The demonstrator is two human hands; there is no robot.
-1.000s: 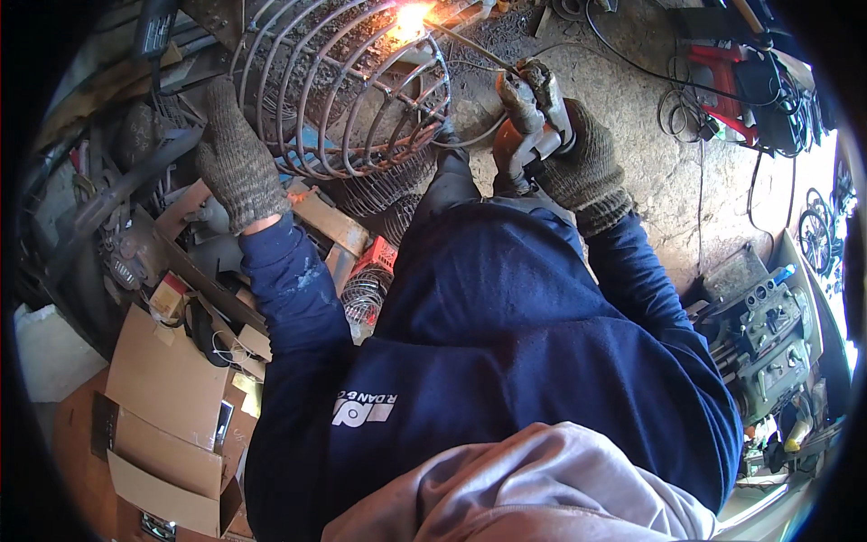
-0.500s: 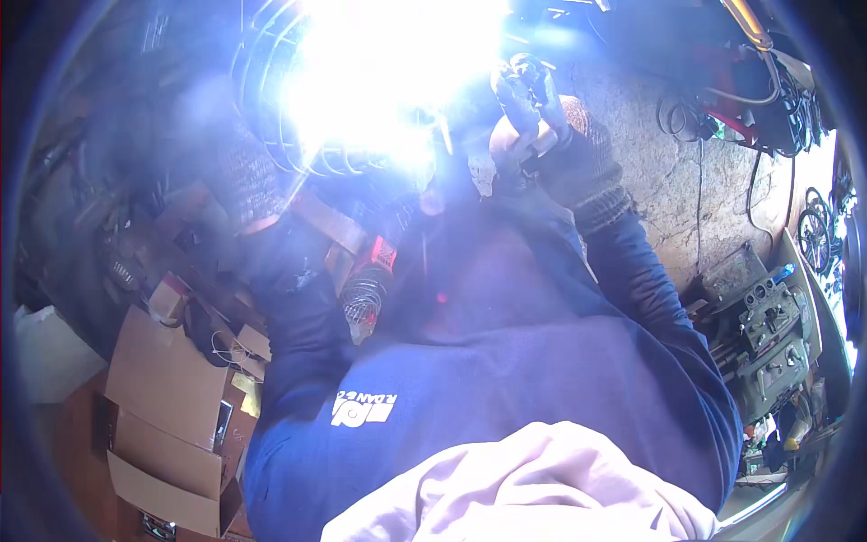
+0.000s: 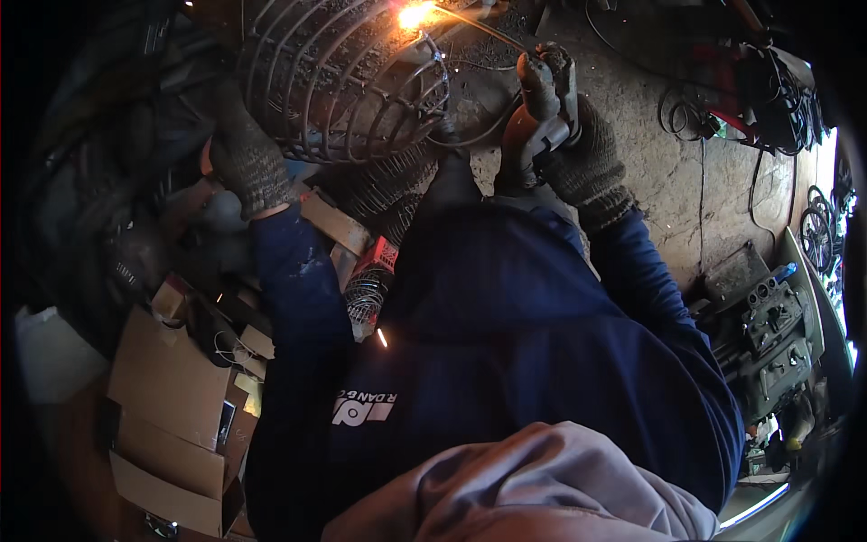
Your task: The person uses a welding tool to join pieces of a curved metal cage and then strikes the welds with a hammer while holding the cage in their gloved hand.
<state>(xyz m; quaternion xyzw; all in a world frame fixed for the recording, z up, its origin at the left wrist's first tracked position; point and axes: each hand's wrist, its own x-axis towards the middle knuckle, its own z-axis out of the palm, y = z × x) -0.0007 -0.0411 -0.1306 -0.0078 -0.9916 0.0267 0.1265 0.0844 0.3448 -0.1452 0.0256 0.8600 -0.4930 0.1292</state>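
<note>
Your left hand (image 3: 246, 161), gloved, rests at about ten o'clock against the lower left side of the round wire cage (image 3: 348, 77), fingers pressed onto its bars; whether they curl around a bar you cannot tell. The cage lies at twelve o'clock, just above and to the right of that hand. Your right hand (image 3: 582, 158), at one o'clock, is clenched around the welding electrode holder (image 3: 542, 99), whose thin rod (image 3: 479, 25) reaches up-left to a glowing spot (image 3: 414, 14) on the cage's top rim. Cardboard boxes (image 3: 176, 406) sit at eight o'clock.
</note>
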